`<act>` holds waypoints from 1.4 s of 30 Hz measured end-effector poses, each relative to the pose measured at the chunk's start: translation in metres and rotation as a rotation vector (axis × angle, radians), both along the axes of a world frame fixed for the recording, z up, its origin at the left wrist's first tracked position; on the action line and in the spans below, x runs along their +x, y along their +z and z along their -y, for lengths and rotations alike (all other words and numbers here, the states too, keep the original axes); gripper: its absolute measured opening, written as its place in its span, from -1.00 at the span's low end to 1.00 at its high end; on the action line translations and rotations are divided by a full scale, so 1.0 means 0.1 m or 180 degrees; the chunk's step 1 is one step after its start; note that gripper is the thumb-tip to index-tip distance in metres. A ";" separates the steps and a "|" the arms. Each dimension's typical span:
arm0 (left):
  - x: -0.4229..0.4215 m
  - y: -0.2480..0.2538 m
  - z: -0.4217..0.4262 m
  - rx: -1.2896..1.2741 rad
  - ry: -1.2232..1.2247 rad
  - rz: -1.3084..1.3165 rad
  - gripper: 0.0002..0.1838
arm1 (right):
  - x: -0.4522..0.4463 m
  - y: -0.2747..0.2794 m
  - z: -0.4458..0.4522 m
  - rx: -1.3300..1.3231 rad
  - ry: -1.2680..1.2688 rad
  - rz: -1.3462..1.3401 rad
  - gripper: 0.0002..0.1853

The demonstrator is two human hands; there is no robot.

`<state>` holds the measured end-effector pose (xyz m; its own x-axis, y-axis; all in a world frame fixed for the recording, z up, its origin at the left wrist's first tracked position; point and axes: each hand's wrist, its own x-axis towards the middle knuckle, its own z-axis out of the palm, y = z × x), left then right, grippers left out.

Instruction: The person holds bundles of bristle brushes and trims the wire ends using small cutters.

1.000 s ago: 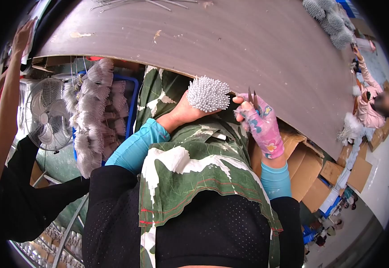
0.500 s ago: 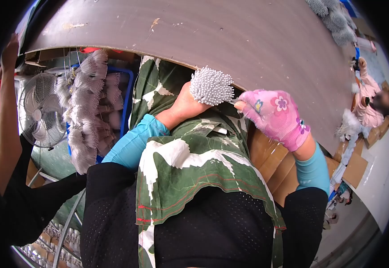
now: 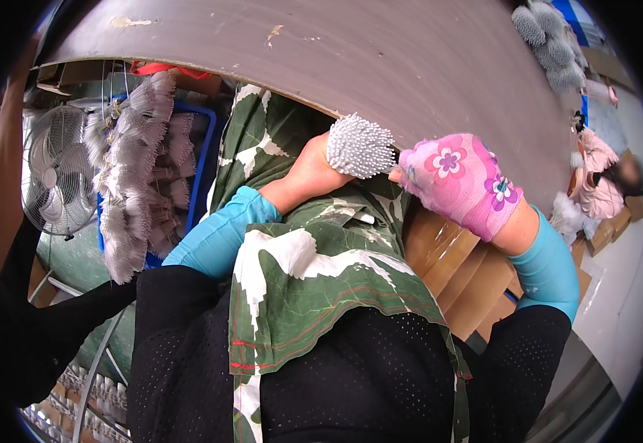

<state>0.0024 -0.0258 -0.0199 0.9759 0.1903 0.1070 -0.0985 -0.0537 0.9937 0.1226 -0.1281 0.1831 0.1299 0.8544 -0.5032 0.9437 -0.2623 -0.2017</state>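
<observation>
My left hand point(image 3: 315, 171) is closed round the base of a grey bristly bundle point(image 3: 360, 147), whose many pale-tipped strands point up and to the right. Close to the bundle's right side is my right hand point(image 3: 454, 179), in a pink flowered glove, with its back to the camera and its fingers curled. The thumb tip touches or nearly touches the strands. Whatever the right hand grips is hidden behind the glove now. Both hands are just below the table edge, above the camouflage apron point(image 3: 314, 273).
A brown table point(image 3: 321, 52) spans the top, with grey bundles point(image 3: 550, 44) at its far right. At left are a fan point(image 3: 54, 173), hanging bristle bunches point(image 3: 133, 170) and a blue crate point(image 3: 203, 162). Cardboard point(image 3: 447, 258) lies below right; another person's arm point(image 3: 0, 184) shows left.
My right hand, earlier upright with small scissors visible, has turned over and closed beside the bundle; the scissors no longer show. The bundle and left hand have shifted slightly right in view.
</observation>
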 end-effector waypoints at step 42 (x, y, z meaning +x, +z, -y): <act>-0.03 0.14 -0.05 -0.0480 -0.0308 -0.0136 -0.34 | -0.71 -1.11 0.20 0.3047 -0.3268 -0.1770 -0.34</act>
<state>-0.0005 -0.0211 -0.0055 0.9935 0.1061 0.0423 -0.0534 0.1037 0.9932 0.0513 -0.1485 0.0722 0.8429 0.5379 -0.0098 0.1856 -0.3079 -0.9332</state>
